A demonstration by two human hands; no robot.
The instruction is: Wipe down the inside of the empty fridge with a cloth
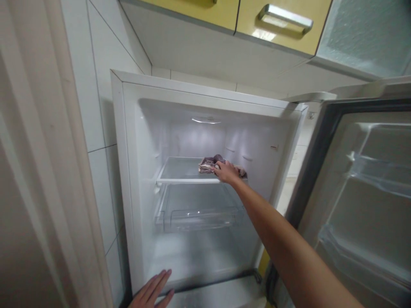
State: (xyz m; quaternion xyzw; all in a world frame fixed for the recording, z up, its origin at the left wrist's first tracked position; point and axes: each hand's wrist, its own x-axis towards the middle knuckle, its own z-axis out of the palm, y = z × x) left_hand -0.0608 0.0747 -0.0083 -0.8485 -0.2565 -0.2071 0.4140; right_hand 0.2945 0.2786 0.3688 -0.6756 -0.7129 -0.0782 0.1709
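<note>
My right hand [225, 171] reaches deep into an open white fridge [119, 128] and presses a crumpled greyish cloth [209, 164] onto the glass shelf [180, 169], fingers closed over it. My left hand [153, 291] lies flat with fingers stretched out on the bottom front edge of the fridge compartment, holding nothing. The cloth sits toward the right side of the shelf.
A clear drawer [199, 218] sits below the shelf. The fridge door [362, 192] stands open at the right with transparent door bins. Yellow cupboards [282, 25] hang above. White tiled wall [99, 107] and a pale curtain [35, 171] are at the left.
</note>
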